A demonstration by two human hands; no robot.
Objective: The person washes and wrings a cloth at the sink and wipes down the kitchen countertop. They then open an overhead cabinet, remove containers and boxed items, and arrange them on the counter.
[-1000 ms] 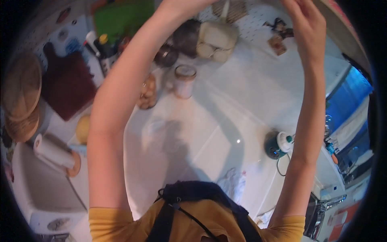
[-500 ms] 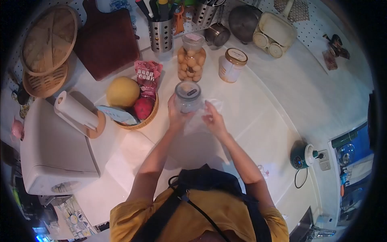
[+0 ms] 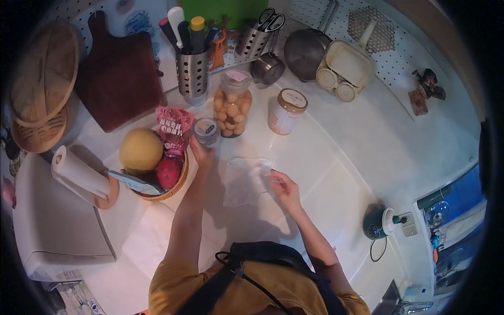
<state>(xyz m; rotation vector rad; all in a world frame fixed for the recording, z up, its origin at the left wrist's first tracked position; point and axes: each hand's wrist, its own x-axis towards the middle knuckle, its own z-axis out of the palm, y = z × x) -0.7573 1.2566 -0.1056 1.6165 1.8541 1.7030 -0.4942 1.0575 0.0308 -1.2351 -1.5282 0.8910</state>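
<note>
The white counter spreads under everything, with a bulky white appliance at the left of the view and a dark red cutting board leaning at the back. A wicker basket holds a large yellow fruit, a red fruit and a pink packet; it sits close beside the left forearm. The tall jar of round tan pieces stands upright just behind and to the right of the small clear jar, and the lidded tub stands farther right.

The small clear jar is between the packet and the tall jar, lid up, its long axis roughly upright; whether its base touches the counter cannot be told. The thin white sheet lies between the hands, its longer side running away from the person.

The left hand is partly closed around the jar's near side. The right hand has thumb and fingers nearly together at the sheet's right edge; whether they grip it is unclear.
</note>
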